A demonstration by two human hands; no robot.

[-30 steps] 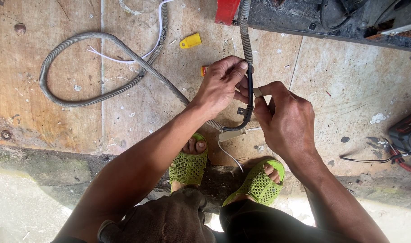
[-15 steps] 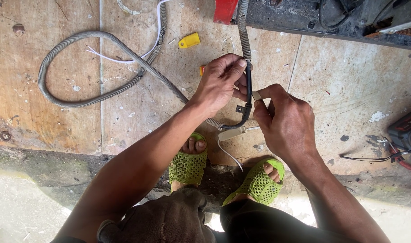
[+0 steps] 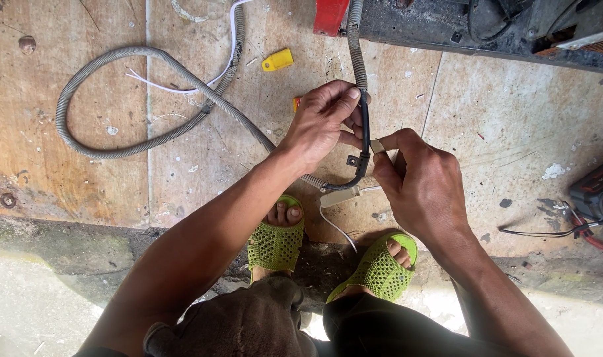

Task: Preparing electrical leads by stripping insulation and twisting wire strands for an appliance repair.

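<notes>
Hands (image 3: 380,152) steady, grip on black cable (image 3: 365,132)

Two green sandals (image 3: 275,239), perhaps two grey conduits (image 3: 116,99)

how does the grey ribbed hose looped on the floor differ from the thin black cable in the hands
The grey ribbed corrugated hose is thick, pale and lies in a wide loop on the wooden board; the thin smooth black cable is dark and held upright between the left hand and right hand, bending at its bottom. Both are flexible lines.
</notes>
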